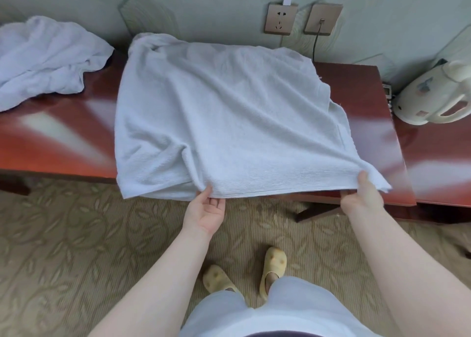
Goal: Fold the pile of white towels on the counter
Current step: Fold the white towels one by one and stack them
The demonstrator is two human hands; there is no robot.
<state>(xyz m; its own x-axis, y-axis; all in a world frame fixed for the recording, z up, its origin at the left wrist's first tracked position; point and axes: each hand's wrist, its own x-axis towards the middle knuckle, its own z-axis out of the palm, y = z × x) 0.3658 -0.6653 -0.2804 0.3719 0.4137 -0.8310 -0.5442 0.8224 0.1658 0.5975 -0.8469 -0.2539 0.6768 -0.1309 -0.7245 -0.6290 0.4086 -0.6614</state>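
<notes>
A white towel [224, 117] lies spread over the middle of the red-brown counter [63, 137], its near edge hanging a little past the counter's front. My left hand [206, 209] pinches that near edge from below, palm up, left of its middle. My right hand [364, 196] grips the near right corner, thumb on top. The edge between my hands is lifted slightly. A crumpled pile of white towels [43, 58] sits at the counter's far left.
A cream electric kettle [433, 97] stands on the right of the counter beside a small dark device [388, 94]. Two wall sockets [281, 19] are behind, one with a cable plugged in. Patterned carpet and my slippered feet [272, 265] are below.
</notes>
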